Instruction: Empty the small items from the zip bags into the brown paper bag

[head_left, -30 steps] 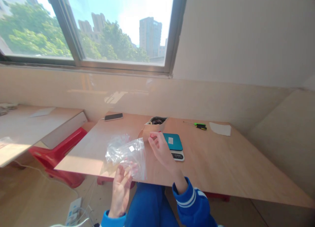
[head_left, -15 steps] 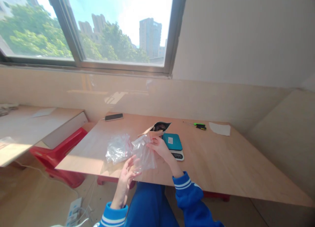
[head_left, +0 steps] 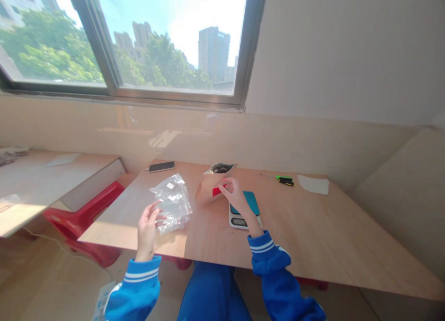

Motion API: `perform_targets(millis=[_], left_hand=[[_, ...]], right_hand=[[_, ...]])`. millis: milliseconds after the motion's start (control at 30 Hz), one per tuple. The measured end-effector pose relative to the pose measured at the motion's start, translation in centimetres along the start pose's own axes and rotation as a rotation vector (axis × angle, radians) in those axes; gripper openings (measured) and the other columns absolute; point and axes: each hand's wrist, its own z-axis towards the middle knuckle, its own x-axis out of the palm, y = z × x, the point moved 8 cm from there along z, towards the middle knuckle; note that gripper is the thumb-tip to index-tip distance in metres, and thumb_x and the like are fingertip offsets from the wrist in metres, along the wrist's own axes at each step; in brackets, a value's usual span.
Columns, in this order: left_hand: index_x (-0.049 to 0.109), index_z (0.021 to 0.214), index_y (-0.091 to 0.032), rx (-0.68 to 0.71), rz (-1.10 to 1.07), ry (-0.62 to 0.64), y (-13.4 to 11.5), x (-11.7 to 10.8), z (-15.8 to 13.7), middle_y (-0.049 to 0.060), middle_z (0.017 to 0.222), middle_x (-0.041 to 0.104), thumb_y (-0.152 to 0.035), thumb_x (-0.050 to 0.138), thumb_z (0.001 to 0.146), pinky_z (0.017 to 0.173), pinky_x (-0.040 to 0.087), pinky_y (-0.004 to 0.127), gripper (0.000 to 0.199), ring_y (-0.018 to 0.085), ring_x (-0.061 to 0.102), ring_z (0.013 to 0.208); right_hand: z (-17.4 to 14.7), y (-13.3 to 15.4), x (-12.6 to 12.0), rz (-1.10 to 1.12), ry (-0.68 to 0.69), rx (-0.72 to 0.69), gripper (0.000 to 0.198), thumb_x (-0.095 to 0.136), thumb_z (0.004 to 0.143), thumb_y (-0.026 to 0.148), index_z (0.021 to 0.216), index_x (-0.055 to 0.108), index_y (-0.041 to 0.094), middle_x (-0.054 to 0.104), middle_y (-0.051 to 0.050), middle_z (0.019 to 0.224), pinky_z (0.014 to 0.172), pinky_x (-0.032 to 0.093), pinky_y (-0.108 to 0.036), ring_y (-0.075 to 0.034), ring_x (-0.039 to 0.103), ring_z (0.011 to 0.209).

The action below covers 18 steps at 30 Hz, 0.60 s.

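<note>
My left hand [head_left: 148,226] has its fingers curled on the left edge of a clear plastic bag [head_left: 172,200]. The bag bears a small white label and lies over other clear bags with red zip lines. My right hand [head_left: 236,195] pinches at the front of a brown paper bag [head_left: 206,189], beside the bag's red label. This paper bag stands with its top open, and dark contents show inside. Under my right forearm is a kitchen scale [head_left: 238,221] with a teal top, partly covered by the hand.
A phone [head_left: 162,166] lies at the table's back left. Two screwdrivers [head_left: 285,181] and a white paper sheet [head_left: 313,185] rest at the back right. A red stool [head_left: 86,205] stands between this table [head_left: 330,237] and another one on the left.
My left hand has moved left, and the clear bag now lies over the other bags. My right hand has left the plastic for the paper bag, which now stands more upright.
</note>
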Motion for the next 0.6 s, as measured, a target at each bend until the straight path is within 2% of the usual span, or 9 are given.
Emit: perform_targets(millis=[33, 100, 167, 200, 233, 300, 367, 433, 600], left_hand=[[0.057, 0.121, -0.017, -0.007, 0.117, -0.035, 0.3, -0.9, 0.8, 0.006, 0.097, 0.066, -0.035, 0.048, 0.083, 0.068, 0.053, 0.030, 0.042, 0.017, 0.065, 0.075], [0.062, 0.108, -0.014, -0.023, 0.251, -0.088, 1.1, -2.0, 1.8, 0.011, 0.099, 0.067, -0.028, 0.053, 0.080, 0.084, 0.051, 0.043, 0.033, 0.027, 0.065, 0.092], [0.064, 0.100, -0.011, -0.017, 0.342, -0.161, 1.4, -2.7, 2.0, 0.020, 0.115, 0.062, -0.024, 0.061, 0.074, 0.101, 0.035, 0.058, 0.029, 0.040, 0.052, 0.118], [0.062, 0.102, -0.011, -0.005, 0.380, -0.201, 1.3, -2.9, 1.8, 0.023, 0.126, 0.055, -0.025, 0.063, 0.072, 0.106, 0.024, 0.061, 0.033, 0.043, 0.041, 0.128], [0.060, 0.108, -0.011, 0.023, 0.413, -0.237, 0.9, -2.7, 1.5, 0.024, 0.136, 0.047, -0.027, 0.064, 0.073, 0.109, 0.016, 0.061, 0.039, 0.043, 0.032, 0.134], [0.052, 0.123, -0.013, 0.142, 0.445, -0.262, -0.4, -1.6, 0.7, 0.022, 0.145, 0.036, -0.030, 0.060, 0.078, 0.114, 0.012, 0.055, 0.048, 0.037, 0.026, 0.139], [0.045, 0.131, -0.015, 0.321, 0.416, -0.202, -2.0, 1.0, -0.1, 0.018, 0.144, 0.040, -0.032, 0.051, 0.085, 0.115, 0.019, 0.045, 0.049, 0.029, 0.031, 0.138], [0.040, 0.136, -0.018, 0.434, 0.321, -0.053, -2.9, 4.6, -0.7, 0.016, 0.144, 0.041, -0.033, 0.044, 0.089, 0.115, 0.023, 0.041, 0.050, 0.025, 0.033, 0.138], [0.020, 0.146, -0.019, 0.438, 0.153, 0.375, -2.2, 14.6, -1.2, 0.016, 0.156, 0.018, -0.035, 0.045, 0.090, 0.117, 0.020, 0.040, 0.063, 0.027, 0.018, 0.144]], right_hand=[[0.1, -0.5, -0.8, -0.042, -0.063, -0.017, 0.030, 0.058, 0.082, 0.042, 0.100, 0.055, 0.018, 0.059, -0.010, 0.104, 0.081, 0.049, -0.036, -0.021, 0.058, 0.092], [0.2, -2.2, -2.2, -0.090, -0.160, -0.008, 0.034, 0.061, 0.079, 0.043, 0.102, 0.054, 0.018, 0.056, -0.011, 0.107, 0.081, 0.050, -0.038, -0.022, 0.056, 0.094], [0.1, -4.3, -3.0, -0.083, -0.206, 0.033, 0.045, 0.063, 0.075, 0.047, 0.108, 0.051, 0.019, 0.054, -0.012, 0.114, 0.080, 0.051, -0.039, -0.023, 0.055, 0.097], [0.0, -5.3, -3.2, -0.065, -0.210, 0.059, 0.052, 0.065, 0.073, 0.050, 0.113, 0.049, 0.020, 0.051, -0.013, 0.119, 0.080, 0.052, -0.040, -0.024, 0.054, 0.100], [-0.1, -6.2, -3.2, -0.042, -0.205, 0.085, 0.059, 0.066, 0.071, 0.052, 0.118, 0.047, 0.021, 0.048, -0.014, 0.125, 0.081, 0.053, -0.040, -0.024, 0.054, 0.104], [-0.1, -7.5, -3.0, 0.015, -0.181, 0.127, 0.069, 0.065, 0.070, 0.056, 0.126, 0.042, 0.023, 0.042, -0.014, 0.135, 0.088, 0.051, -0.041, -0.025, 0.051, 0.114], [0.3, -8.0, -2.6, 0.088, -0.159, 0.144, 0.074, 0.062, 0.073, 0.059, 0.134, 0.037, 0.025, 0.038, -0.014, 0.143, 0.098, 0.046, -0.042, -0.025, 0.046, 0.125], [1.0, -8.0, -2.3, 0.189, -0.154, 0.140, 0.079, 0.058, 0.075, 0.062, 0.139, 0.032, 0.023, 0.037, -0.015, 0.145, 0.104, 0.041, -0.044, -0.026, 0.043, 0.130], [2.7, -7.7, -1.7, 0.327, -0.155, 0.097, 0.090, 0.054, 0.074, 0.070, 0.144, 0.028, 0.018, 0.048, -0.017, 0.138, 0.106, 0.041, -0.043, -0.026, 0.045, 0.130]])
